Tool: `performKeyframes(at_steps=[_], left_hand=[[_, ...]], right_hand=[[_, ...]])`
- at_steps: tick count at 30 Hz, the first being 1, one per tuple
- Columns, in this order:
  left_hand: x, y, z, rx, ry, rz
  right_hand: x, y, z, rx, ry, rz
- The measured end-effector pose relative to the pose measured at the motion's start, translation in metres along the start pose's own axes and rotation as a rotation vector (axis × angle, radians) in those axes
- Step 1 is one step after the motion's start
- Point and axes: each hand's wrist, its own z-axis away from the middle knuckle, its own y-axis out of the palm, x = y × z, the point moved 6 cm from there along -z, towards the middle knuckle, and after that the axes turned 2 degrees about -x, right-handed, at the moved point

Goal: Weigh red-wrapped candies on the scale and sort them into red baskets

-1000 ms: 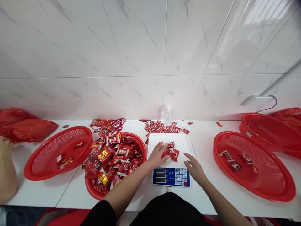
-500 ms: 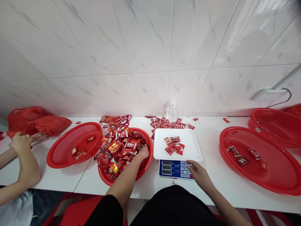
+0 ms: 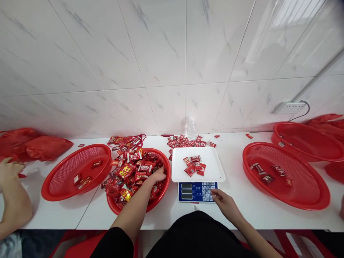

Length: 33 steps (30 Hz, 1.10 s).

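Note:
My left hand (image 3: 159, 175) reaches into a red basket (image 3: 168, 179) heaped with wrapped candies (image 3: 126, 170); its fingertips are hidden among the packets. My right hand (image 3: 221, 200) hovers by the keypad of a blue scale (image 3: 198, 193), fingers bent near its right edge; whether anything is between them is hard to make out. On the scale's white tray (image 3: 215, 172) lie several red packets (image 3: 195, 165). Small red packets (image 3: 185, 142) are piled behind the tray.
A red basket (image 3: 51, 191) with a few packets stands left, another (image 3: 303, 204) right, with a further basket (image 3: 319, 143) behind. Red bags (image 3: 48, 147) and a person's arm (image 3: 16, 200) are at far left. A clear bottle (image 3: 191, 129) and power strip (image 3: 290, 107) are at the back.
The view has turned slightly right, shifting most things left. My left hand remains in the basket. My right hand has moved slightly down the keypad's right side.

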Motion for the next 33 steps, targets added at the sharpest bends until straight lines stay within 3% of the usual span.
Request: performKeyframes(at_steps=[8,13,19,22,25,30,33], left_hand=[[-0.012,-0.007,0.011,-0.133,0.107,-0.202],[-0.025,-0.025,0.019,-0.260,0.127,-0.216],[-0.066,-0.052,0.027,-0.458,0.267,-0.061],[-0.086,-0.033,0.019,-0.396,0.282,0.102],[-0.101,0.007,0.006,-0.284,0.327,0.180],[-0.116,0.067,-0.003,-0.185,0.472,-0.045],[-0.124,0.086,-0.005,-0.083,0.503,-0.221]], right_hand=[[0.010,0.001,-0.001,0.007,-0.028,-0.003],[0.008,0.000,0.000,0.010,-0.022,0.023],[0.012,0.002,-0.003,0.016,-0.019,0.030],[0.014,0.003,-0.004,0.020,-0.013,0.019],[0.018,0.004,-0.006,0.015,-0.019,0.008],[0.015,0.003,-0.006,0.019,0.001,0.013],[0.009,0.000,-0.007,0.021,0.010,0.003]])
